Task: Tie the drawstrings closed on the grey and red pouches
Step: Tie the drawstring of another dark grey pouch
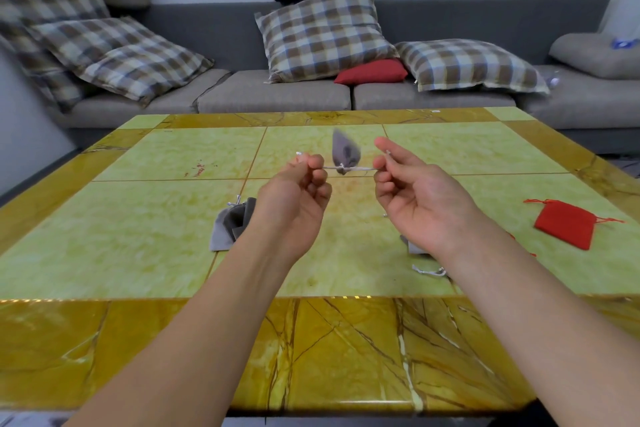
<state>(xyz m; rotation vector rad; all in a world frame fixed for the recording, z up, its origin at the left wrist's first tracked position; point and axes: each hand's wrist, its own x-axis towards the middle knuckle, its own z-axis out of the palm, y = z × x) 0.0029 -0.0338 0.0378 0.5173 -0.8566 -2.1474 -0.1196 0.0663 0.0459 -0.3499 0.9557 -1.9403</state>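
At centre frame, the left hand (300, 184) and right hand (412, 191) pinched the drawstring (349, 168) ends taut, the blurred grey pouch (344, 151) cinched, perhaps knotted. Grey pouches (228, 224) at lower left looked tied; the red pouch (564, 224) at right lay untied on the table (138, 218).

Two bare forearms are reaching forward side by side, palms facing inward: left hand (298, 189) is curling its fingers with thumb and forefinger pinching together, right hand (414, 198) is mirroring it opposite, fingers half curled, thumb raised, both hands held level and apart.
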